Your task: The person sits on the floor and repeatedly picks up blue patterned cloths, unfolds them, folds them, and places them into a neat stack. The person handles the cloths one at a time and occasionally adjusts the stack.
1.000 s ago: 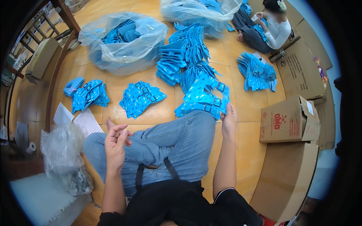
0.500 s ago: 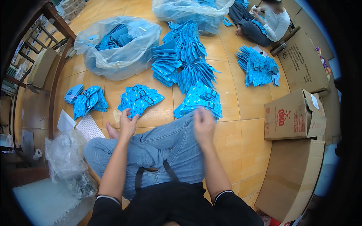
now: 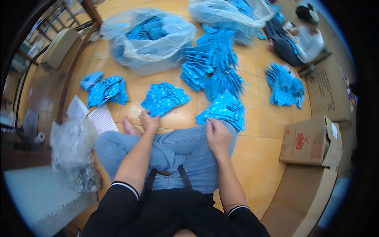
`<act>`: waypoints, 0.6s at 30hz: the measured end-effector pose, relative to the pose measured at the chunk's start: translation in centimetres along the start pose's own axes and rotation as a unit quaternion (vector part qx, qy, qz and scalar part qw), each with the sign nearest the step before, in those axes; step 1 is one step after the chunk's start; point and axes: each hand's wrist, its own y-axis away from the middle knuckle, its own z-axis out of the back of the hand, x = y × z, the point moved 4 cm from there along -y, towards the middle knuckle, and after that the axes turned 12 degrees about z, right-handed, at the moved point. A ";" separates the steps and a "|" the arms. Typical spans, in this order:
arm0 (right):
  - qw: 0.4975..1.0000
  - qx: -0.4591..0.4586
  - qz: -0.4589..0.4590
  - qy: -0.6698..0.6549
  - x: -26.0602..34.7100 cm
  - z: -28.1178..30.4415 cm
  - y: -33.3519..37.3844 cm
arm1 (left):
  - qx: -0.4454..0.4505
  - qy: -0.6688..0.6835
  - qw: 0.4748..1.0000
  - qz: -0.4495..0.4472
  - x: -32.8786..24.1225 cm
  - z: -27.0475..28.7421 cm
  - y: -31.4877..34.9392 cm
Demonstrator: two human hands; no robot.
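The step seems handling stacks: bent left hand [image 3: 149, 121] at middle blue stack [image 3: 162, 99], curled right hand [image 3: 219, 137] beside near-right blue stack [image 3: 222, 107]; any grip I cannot tell. Next probably needs fine pinching.

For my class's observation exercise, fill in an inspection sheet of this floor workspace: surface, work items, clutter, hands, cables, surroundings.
Surface: glossy tan tiled floor.
Work items: flat, blue patterned pieces with dark fittings, in a front middle pile and front right pile, among others; more blue pieces in a translucent plastic bag.
Clutter: crumpled clear plastic and white paper sheet, both at left.
Hands: left hand at the middle pile's near edge, contact unclear; right hand, fingers curled, over the blue denim jeans, grip unclear.
Cables: nothing seen.
Surroundings: brown cardboard box at right; seated person in white top, upper right.
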 end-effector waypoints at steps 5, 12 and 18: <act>1.000 0.012 -0.017 0.001 0.1 -0.1 0.0 | 0.098 0.103 0.984 0.108 0.4 -0.5 0.0; 1.000 0.020 -0.008 0.010 0.3 -0.1 0.0 | -0.010 0.239 0.966 0.103 2.0 0.5 0.1; 0.999 -0.008 0.030 0.032 0.3 0.1 0.4 | -0.036 0.068 0.997 -0.022 0.3 -0.2 0.6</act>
